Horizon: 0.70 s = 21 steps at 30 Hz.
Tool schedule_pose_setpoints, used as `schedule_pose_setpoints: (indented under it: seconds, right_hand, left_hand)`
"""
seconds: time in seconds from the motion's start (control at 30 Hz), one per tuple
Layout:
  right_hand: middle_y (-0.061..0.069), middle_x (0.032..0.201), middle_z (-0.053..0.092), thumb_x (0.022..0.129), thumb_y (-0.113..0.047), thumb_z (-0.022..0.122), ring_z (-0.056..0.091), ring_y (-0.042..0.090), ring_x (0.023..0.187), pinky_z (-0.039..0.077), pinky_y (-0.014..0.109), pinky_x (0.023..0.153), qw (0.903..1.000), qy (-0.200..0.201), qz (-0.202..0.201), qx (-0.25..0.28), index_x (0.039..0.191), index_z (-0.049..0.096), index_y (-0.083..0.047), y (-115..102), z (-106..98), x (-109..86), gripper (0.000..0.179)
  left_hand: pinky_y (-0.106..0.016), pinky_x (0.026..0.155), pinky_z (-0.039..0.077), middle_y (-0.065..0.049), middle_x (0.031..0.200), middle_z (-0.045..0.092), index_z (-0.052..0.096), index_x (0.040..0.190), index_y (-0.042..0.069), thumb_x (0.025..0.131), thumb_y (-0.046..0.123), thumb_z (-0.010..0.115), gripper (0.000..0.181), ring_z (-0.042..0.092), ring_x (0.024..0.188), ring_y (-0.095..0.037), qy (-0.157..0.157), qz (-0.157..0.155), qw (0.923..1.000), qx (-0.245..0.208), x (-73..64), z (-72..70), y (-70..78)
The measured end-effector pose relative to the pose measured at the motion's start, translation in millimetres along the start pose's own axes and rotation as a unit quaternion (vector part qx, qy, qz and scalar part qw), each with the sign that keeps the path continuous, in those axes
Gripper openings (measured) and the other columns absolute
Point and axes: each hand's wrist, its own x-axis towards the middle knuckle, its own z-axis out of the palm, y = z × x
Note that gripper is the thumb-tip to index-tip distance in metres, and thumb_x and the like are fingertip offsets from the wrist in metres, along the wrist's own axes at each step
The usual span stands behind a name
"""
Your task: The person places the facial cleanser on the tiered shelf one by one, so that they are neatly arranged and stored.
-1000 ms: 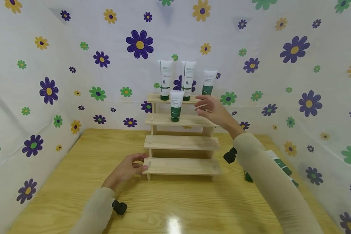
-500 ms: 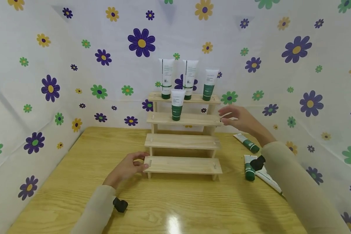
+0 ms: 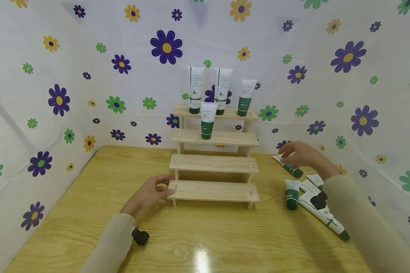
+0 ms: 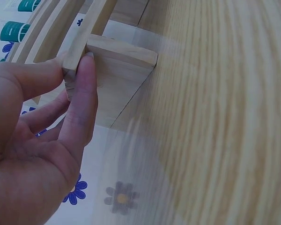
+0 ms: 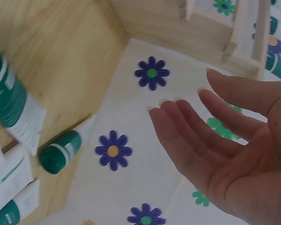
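Observation:
My left hand (image 3: pixel 149 194) pinches the left end of the lowest step of a wooden tiered stand (image 3: pixel 213 163) between thumb and fingers, as the left wrist view shows up close. My right hand (image 3: pixel 302 154) holds nothing; its fingers are loosely bent above a green-and-white tube (image 3: pixel 296 172) lying at the back right. Two tall white tubes (image 3: pixel 196 89) and a shorter green-and-white tube (image 3: pixel 246 98) stand on the top step. Another short tube (image 3: pixel 207 120) stands on the step below, left of its middle.
Several more tubes lie on the wooden table (image 3: pixel 191 235) right of the stand, among them a short green-and-white tube (image 3: pixel 292 195) and a long white tube (image 3: pixel 322 214), partly under my right forearm. A flower-patterned cloth (image 3: pixel 130 76) rises behind and at both sides.
My right hand has moved away from the short tube on the top step, right and down to over the lying tubes. My left hand keeps its hold on the stand.

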Motion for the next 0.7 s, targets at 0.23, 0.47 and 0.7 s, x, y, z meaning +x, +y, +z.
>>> schedule_pose_setpoints:
  seconds: [0.23, 0.47, 0.7]
  right_hand:
    - [0.034, 0.116, 0.066, 0.097, -0.011, 0.067, 0.071, 0.029, 0.091, 0.066, 0.044, 0.075, 0.9969, -0.052, 0.059, -0.007, 0.126, 0.057, 0.013, 30.7, 13.8, -5.7, 0.039]
    - [0.034, 0.115, 0.062, 0.097, -0.009, 0.068, 0.068, 0.046, 0.102, 0.065, 0.043, 0.077, 0.9863, -0.088, 0.14, -0.006, 0.127, 0.053, 0.016, 47.3, 28.0, -13.0, 0.042]
    - [0.02, 0.093, 0.063, 0.092, -0.007, 0.072, 0.071, 0.026, 0.08, 0.065, 0.035, 0.07, 0.9768, -0.096, 0.186, -0.044, 0.118, 0.057, 0.017, 55.3, 43.6, -6.6, 0.038]
  left_hand:
    - [-0.037, 0.083, 0.063, -0.024, 0.134, 0.055, 0.051, 0.147, 0.003, 0.101, 0.009, 0.067, 0.049, 0.069, 0.1, -0.019, 0.001, 0.0, 1.0, -0.001, -0.7, -0.2, 0.1]
    - [-0.036, 0.083, 0.063, -0.024, 0.133, 0.056, 0.051, 0.147, 0.002, 0.101, 0.009, 0.067, 0.049, 0.069, 0.099, -0.018, 0.003, 0.002, 1.0, 0.0, 0.3, 1.2, 3.0]
    - [-0.037, 0.083, 0.063, -0.023, 0.132, 0.056, 0.052, 0.146, 0.003, 0.1, 0.007, 0.066, 0.048, 0.069, 0.097, -0.018, 0.007, -0.003, 1.0, 0.0, -1.2, 0.4, 3.0]
